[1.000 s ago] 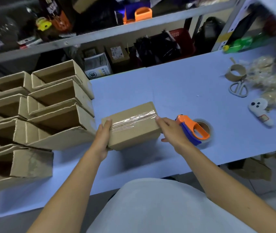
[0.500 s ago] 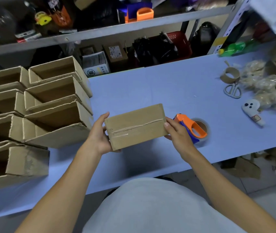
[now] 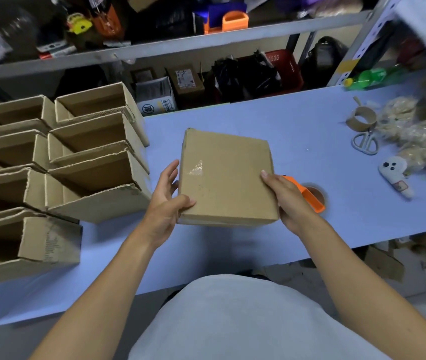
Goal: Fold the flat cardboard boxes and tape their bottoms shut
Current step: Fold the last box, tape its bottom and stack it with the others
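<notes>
A folded cardboard box (image 3: 228, 178) is held above the blue table (image 3: 297, 131) between both hands, one broad side facing me with an end of clear tape on it. My left hand (image 3: 169, 201) grips its lower left corner, thumb on the face. My right hand (image 3: 283, 197) holds its right edge, thumb on the face. An orange tape dispenser (image 3: 310, 197) lies on the table just behind my right hand, partly hidden by it.
Several folded open boxes (image 3: 92, 157) are stacked on their sides at the left. At the right lie an empty tape core (image 3: 361, 121), scissors (image 3: 365, 144), bagged items (image 3: 422, 141), a white controller (image 3: 394, 175) and a green bottle (image 3: 370, 77). Cluttered shelves stand behind.
The box has been lifted and turned in both hands; its taped bottom seam no longer faces me, a broad side does.
</notes>
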